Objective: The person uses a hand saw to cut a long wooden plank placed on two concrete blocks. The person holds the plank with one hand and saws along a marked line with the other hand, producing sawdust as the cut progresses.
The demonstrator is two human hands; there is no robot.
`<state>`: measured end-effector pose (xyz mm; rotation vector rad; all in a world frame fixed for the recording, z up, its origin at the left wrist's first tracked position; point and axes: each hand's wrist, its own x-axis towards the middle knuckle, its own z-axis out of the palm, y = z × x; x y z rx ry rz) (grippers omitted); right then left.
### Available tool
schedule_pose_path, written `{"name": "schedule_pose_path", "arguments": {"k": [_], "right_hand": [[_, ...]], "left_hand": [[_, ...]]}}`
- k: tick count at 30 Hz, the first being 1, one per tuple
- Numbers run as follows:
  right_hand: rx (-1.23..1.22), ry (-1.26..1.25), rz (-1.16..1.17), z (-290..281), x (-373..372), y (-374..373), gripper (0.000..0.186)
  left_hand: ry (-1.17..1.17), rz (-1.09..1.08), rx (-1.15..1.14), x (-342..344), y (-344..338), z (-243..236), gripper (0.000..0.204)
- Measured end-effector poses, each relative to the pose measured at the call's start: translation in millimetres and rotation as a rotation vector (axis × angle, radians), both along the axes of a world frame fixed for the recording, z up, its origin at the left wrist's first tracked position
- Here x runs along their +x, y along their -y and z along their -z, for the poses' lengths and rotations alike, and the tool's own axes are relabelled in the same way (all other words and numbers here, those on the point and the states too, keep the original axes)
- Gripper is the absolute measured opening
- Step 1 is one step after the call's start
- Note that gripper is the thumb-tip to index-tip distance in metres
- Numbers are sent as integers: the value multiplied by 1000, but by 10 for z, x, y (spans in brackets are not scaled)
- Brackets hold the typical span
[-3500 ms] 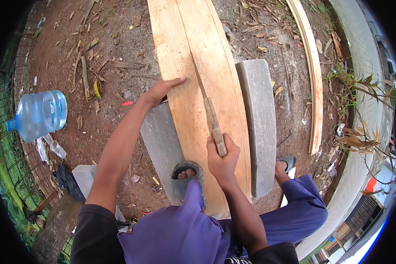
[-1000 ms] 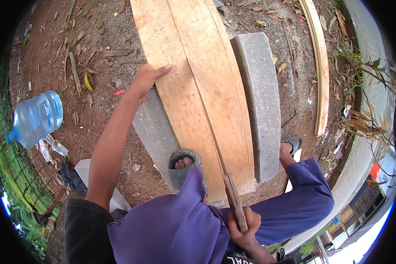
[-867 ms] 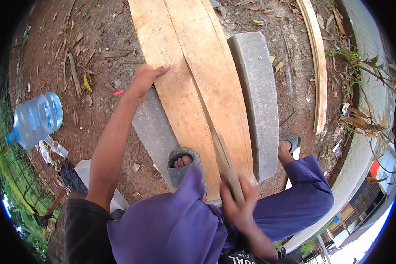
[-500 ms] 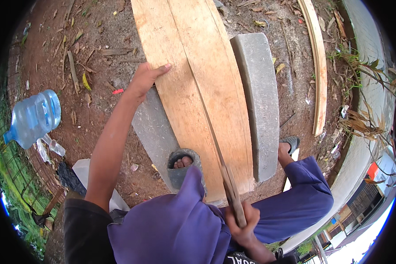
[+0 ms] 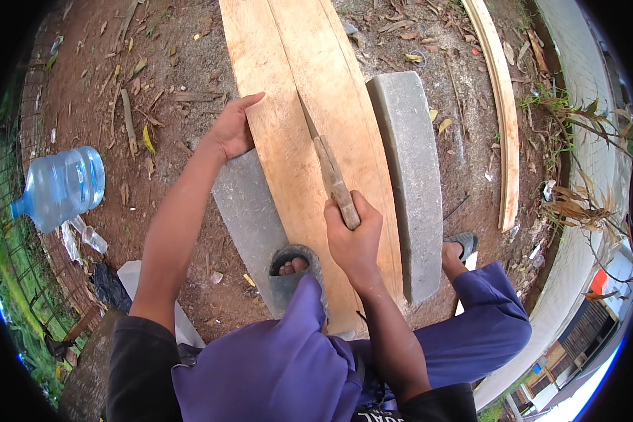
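Note:
A long pale wooden board (image 5: 288,162) stretches away from me, with a dark cut line running down its length. My right hand (image 5: 355,235) is closed around the wooden handle of a handsaw (image 5: 334,176), over the board's middle. Only a short piece of the saw's blade shows in the cut; the rest is hidden. At the board's left edge, my left hand (image 5: 233,128) grips the wood, thumb on top and fingers out of sight below. My sandalled foot (image 5: 294,274) presses on the board's near left side.
Grey concrete blocks lie on both sides of the board, one at right (image 5: 411,183) and one at left (image 5: 246,204). A narrow timber strip (image 5: 499,105) lies farther right by a low wall (image 5: 577,77). A blue plastic water jug (image 5: 60,186) is on the dirt at left.
My right hand has pushed the saw forward, away from me, from near my lap to the board's middle. Much less blade shows. My left hand stays on the board's edge.

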<state>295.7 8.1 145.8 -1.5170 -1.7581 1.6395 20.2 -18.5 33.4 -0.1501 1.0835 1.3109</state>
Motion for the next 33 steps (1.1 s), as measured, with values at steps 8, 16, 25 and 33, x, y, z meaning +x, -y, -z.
{"name": "schedule_pose_path", "arguments": {"k": [8,16,25,33], "right_hand": [[24,34,-4,-154,-100,48,26],[-19,16,-2,-94,-51,-97,31],[11,59,-32,-172,-105,-137,33],[30,69,-9,-143,-89,-24,29]], "left_hand": [[53,-26,108,34,-18,95,59],[97,-78,173,7,-83,107,68],[93,-72,208,43,-74,-4,75],[-214,126,-142,1,-38,-44,64]]}}
